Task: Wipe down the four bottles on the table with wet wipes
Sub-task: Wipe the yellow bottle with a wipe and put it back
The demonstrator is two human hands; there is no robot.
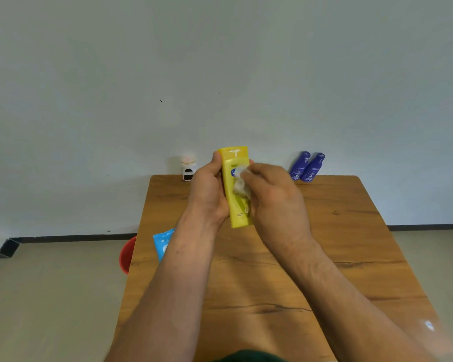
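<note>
Four bottles total: 1 yellow, 2 blue, 1 small white. The yellow bottle (pixel 238 218) is lifted above the wooden table (pixel 338 244), roughly upright, cap end up and away from the person. Left hand (pixel 207 189) grasps it from its left side, thumb up near the cap, fingers wrapped behind. Right hand (pixel 272 194) pinches 1 crumpled wet wipe (pixel 239 182) and presses it on the bottle's front label.

Right of the yellow bottle and behind it, 2 blue bottles (pixel 299 165) (pixel 313 167) stand side by side, touching or nearly so, at the table's far edge by the wall. Left of the yellow bottle and behind it, 1 white bottle (pixel 188 168) with a pale cap stands at that same edge. Nearer than the yellow bottle and to its left, 1 blue wipes pack (pixel 161 242) lies on the table, partly hidden by the left forearm. Further left, 1 red tub (pixel 127 254) sits on the floor, partly hidden by the table edge.
</note>
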